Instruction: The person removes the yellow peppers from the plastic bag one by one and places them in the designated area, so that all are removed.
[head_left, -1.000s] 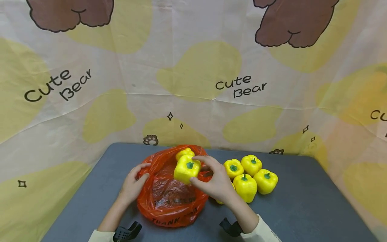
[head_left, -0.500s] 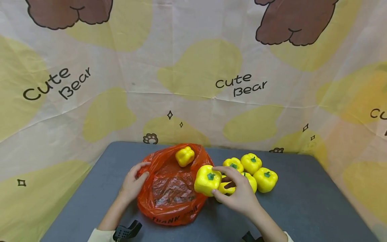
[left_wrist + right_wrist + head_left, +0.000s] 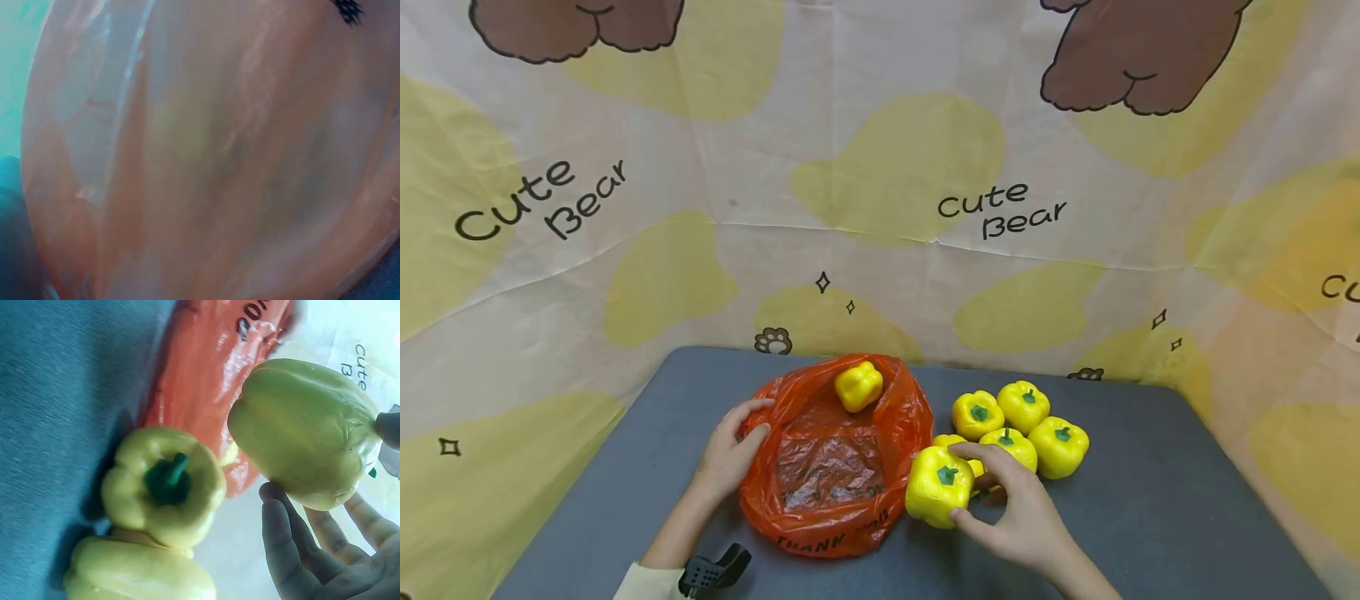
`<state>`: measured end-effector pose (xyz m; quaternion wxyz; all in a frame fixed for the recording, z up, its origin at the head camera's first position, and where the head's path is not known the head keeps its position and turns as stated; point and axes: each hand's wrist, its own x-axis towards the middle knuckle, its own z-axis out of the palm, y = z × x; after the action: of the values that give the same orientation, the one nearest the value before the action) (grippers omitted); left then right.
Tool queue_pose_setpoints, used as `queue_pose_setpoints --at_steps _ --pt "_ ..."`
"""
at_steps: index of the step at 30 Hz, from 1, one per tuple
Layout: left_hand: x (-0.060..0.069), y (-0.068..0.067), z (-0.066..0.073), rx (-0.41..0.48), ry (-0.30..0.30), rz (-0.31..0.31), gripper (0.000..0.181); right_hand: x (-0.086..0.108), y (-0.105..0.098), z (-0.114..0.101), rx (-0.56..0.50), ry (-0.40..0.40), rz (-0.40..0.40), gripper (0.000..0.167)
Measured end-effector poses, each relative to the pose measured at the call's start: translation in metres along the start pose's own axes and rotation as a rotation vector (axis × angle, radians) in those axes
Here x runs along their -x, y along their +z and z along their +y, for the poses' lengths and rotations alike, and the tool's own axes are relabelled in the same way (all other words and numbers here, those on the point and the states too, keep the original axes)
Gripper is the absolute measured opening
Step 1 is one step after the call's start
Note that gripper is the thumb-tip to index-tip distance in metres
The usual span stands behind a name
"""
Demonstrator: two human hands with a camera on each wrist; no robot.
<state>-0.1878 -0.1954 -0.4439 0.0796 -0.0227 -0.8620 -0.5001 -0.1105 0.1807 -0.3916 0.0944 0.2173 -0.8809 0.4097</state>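
Observation:
A red plastic bag with black lettering stands with its mouth spread wide on the table. My left hand holds the bag's left rim between thumb and fingers; the left wrist view is filled by blurred bag plastic. Inside the bag, against its far wall, lies one yellow bell pepper. My right hand pinches another yellow bell pepper, its green stem facing up, just right of the bag. In the right wrist view this pepper is off the table, between thumb and fingers.
Several more yellow bell peppers sit in a cluster right of the bag, partly hidden by my right hand. The grey table ends at the back against a patterned cloth. A black wrist device sits on my left forearm.
My right hand has moved right and toward me with the held pepper, from over the bag's mouth to beside the bag. The left hand has stayed on the rim.

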Motion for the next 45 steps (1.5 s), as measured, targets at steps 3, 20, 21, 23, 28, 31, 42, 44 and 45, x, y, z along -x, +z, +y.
queue_pose_setpoints --at_steps 3,20,21,23,28,31,42,44,45 --pt "0.0 -0.001 0.0 -0.002 0.001 -0.002 0.033 0.004 0.002 0.002 -0.006 0.027 -0.03 0.058" --pt "-0.001 0.001 -0.002 0.002 -0.005 -0.001 0.032 0.018 0.019 0.023 -0.005 0.122 -0.138 0.057" --pt "-0.001 0.001 -0.002 -0.001 -0.004 0.002 0.032 0.018 0.02 0.024 -0.003 0.127 -0.141 0.058" --pt "-0.001 0.001 -0.003 -0.004 0.0 0.004 0.032 0.019 0.021 0.025 0.001 0.141 -0.148 0.058" --pt "-0.001 0.001 -0.004 -0.008 -0.001 0.006 0.032 0.018 0.023 0.025 0.014 0.159 -0.154 0.059" --pt "-0.002 0.001 -0.004 -0.006 -0.004 0.005 0.032 0.018 0.025 0.024 0.032 0.153 -0.149 0.06" --pt "-0.001 0.001 -0.002 -0.004 -0.014 -0.001 0.033 0.017 0.026 0.025 0.086 0.136 -0.116 0.061" --pt "0.0 0.001 -0.002 -0.004 -0.013 0.001 0.033 0.017 0.026 0.025 0.086 0.137 -0.116 0.061" --pt "0.0 0.001 -0.003 -0.005 -0.011 0.002 0.033 0.017 0.026 0.025 0.086 0.137 -0.118 0.06"
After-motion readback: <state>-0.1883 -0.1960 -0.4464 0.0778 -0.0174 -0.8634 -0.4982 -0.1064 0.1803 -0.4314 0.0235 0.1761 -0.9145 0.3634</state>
